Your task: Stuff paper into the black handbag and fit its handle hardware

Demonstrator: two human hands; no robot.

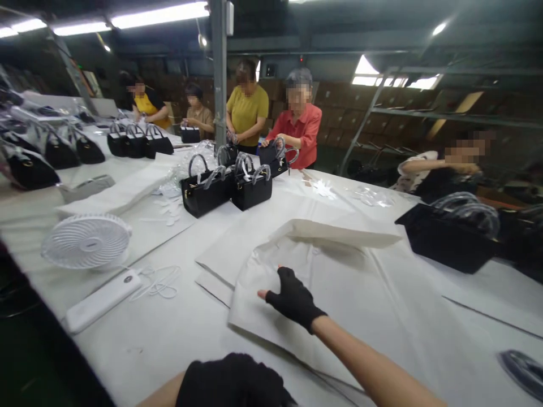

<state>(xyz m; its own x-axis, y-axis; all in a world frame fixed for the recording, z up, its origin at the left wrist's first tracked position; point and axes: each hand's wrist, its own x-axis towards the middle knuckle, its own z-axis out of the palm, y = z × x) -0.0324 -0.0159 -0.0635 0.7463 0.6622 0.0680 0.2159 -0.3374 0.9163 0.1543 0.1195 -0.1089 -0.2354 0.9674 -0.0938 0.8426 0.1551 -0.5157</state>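
My right hand, in a black fingerless glove, rests on a large white sheet that looks like packing paper. Its thumb points left, apart from the other fingers, and nothing shows in its grasp. The sheet's far edge curls up and folds over just beyond those fingers. At the bottom edge of the view is my left hand, also in a black glove. Only its back and knuckles show, close to the sheet's near edge; the fingers are hidden.
A white fan lies left, near a white power bank-like block and a cable. Black handbags with wrapped handles stand beyond the sheet. Another black handbag is at right. Several co-workers stand around the table.
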